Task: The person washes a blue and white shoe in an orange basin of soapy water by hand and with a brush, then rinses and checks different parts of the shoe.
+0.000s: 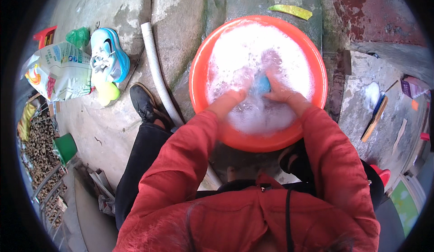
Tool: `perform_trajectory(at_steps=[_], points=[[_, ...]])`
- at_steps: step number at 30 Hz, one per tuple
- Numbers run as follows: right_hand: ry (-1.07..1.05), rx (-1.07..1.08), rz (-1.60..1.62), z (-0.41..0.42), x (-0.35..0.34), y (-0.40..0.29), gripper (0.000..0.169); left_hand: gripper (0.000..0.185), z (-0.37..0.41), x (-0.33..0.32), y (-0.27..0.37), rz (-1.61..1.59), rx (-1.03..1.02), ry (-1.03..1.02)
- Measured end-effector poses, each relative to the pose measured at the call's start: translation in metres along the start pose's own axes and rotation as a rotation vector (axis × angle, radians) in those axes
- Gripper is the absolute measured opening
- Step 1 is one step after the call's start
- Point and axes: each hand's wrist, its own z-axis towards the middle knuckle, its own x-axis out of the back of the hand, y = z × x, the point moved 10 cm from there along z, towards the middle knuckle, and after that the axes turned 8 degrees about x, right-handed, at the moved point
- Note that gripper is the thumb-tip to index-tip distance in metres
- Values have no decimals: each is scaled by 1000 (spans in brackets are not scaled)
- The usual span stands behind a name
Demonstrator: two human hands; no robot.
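A round orange-red plastic basin [259, 146] filled with white suds stands on the wet concrete between my legs. My left hand [235, 96] is partly sunk in the foam left of the middle, its fingers hidden. My right hand [279, 89] is in the suds to the right, its thumb and palm against a blue item [263, 84] that shows between both hands. Foam and splashing water blur the item, so its kind cannot be told. Whether my left hand touches it is hidden.
A grey corrugated hose [157, 70], a blue-and-white sneaker [105, 55] and a plastic bag [61, 70] lie on the left. A yellow-green peel-like strip [291, 11] lies beyond the basin. On the right are a wooden-backed brush [374, 119] and a patch of foam [372, 92].
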Motion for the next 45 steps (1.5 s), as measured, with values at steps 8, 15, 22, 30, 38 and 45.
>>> perform_trajectory(at_steps=[8, 15, 22, 30, 38, 45], points=[[-42, -262, 157, 13, 132, -42, 85, 72, -14, 84, 33, 385, 15, 158], [660, -138, -222, -38, 215, -115, 87, 101, -160, 153, 92, 335, -200, 1051], [459, -147, -226, -59, 147, -132, 84, 108, -161, 76, 79, 277, -137, 932], [185, -235, -106, -37, 66, -74, 65, 68, -72, 30, 56, 510, 8, 885], [156, -230, 171, 0, 7, 0, 67, 64, -1, 6, 5, 123, 120, 237], [260, -406, -82, -7, -7, 82, 68, 62, 12, 67, 62, 253, 90, 200]])
